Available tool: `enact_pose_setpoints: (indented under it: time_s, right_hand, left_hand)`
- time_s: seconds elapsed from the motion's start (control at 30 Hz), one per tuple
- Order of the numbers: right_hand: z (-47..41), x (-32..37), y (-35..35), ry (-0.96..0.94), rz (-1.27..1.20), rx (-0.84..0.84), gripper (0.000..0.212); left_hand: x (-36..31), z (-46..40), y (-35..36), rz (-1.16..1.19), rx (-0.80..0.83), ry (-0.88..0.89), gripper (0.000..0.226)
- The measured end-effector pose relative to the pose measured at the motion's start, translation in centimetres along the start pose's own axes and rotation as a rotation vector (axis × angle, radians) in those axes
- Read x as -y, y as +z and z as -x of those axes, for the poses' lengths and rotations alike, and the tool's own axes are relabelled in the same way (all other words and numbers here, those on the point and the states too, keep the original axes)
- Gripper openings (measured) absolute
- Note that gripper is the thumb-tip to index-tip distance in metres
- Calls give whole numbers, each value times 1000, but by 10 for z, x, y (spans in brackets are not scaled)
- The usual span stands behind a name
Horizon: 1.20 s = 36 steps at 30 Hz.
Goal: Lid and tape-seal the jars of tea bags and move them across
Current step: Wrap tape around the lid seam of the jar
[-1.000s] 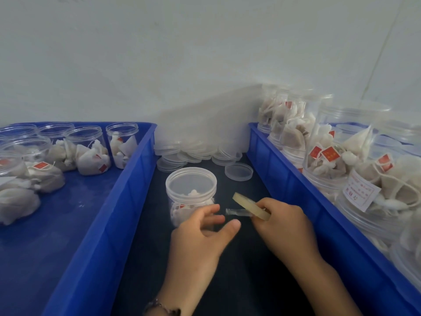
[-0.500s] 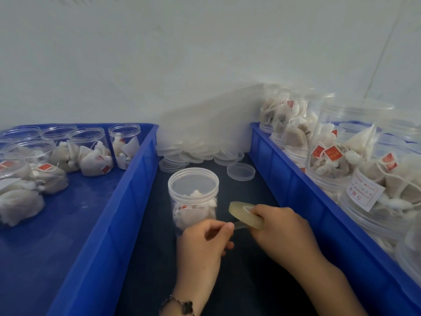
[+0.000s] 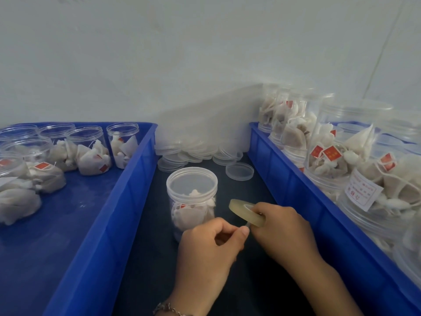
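Near the bottom edge both forearms are cut off by the frame, and the base of the jar is hidden behind the left hand. The strip of tape pulled from the roll is clear and hard to make out; only a short pale bit shows between the two hands. Jars at the far right edge blur into one another, and the print on a white label there cannot be read.

The jar stands upright at the centre of the frame on the dark table, its long axis vertical, with a clear lid on top and tea bags visible through the wall. The roll of tape sits just right of the jar, tilted, its flat face turned up and toward the upper left of the frame.

The left hand reaches up from the bottom centre, knuckles upward, thumb and forefinger pinched together on the free end of the tape; a bracelet shows at the wrist. The right hand comes in from the lower right, fingers curled round the roll's right side.

A pile of loose lids lies behind the jar. A left blue tray holds open jars; a right blue tray holds lidded ones.
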State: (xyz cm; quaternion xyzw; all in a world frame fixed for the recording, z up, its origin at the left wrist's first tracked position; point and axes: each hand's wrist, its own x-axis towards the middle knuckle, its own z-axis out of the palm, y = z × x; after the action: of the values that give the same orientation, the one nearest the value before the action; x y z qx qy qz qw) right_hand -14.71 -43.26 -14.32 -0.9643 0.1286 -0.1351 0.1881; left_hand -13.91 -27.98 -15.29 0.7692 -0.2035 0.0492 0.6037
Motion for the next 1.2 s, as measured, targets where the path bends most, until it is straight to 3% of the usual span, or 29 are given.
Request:
enact_pose_setpoints:
  time_s: [0.23, 0.33, 0.4, 0.5, 0.57, 0.63, 0.7, 0.8, 0.97, 1.2]
  right_hand:
    - [0, 2, 0, 42, -27, -30, 8]
    - [2, 4, -1, 28, 15, -45, 9]
    - [2, 3, -3, 5, 15, 32, 10]
    - [-1, -3, -12, 14, -49, 282, 14]
    - [-2, -9, -21, 40, -184, 439, 25]
    - [-1, -12, -28, 10, -299, 475, 38]
    - [2, -10, -32, -24, -373, 407, 55]
    - [5, -6, -35, -38, -438, 264, 70]
    - [10, 5, -38, -71, -481, 99, 56]
    - [13, 9, -27, -107, -207, -141, 51]
  left_hand:
    - [5, -1, -5, -168, -246, 198, 10]
    - [5, -3, -7, -233, -290, 280, 21]
    - [3, -3, -8, -295, -300, 317, 30]
    - [4, -4, -10, -375, -353, 364, 29]
    - [6, -6, -16, -345, -420, 299, 28]
    - [9, -11, -22, -314, -488, 220, 25]
    - [12, -13, -25, -301, -534, 202, 19]
    - [11, -14, -26, -312, -565, 257, 29]
    - [14, -14, -24, -298, -609, 272, 34]
    - [27, -14, -18, -342, -576, 167, 19]
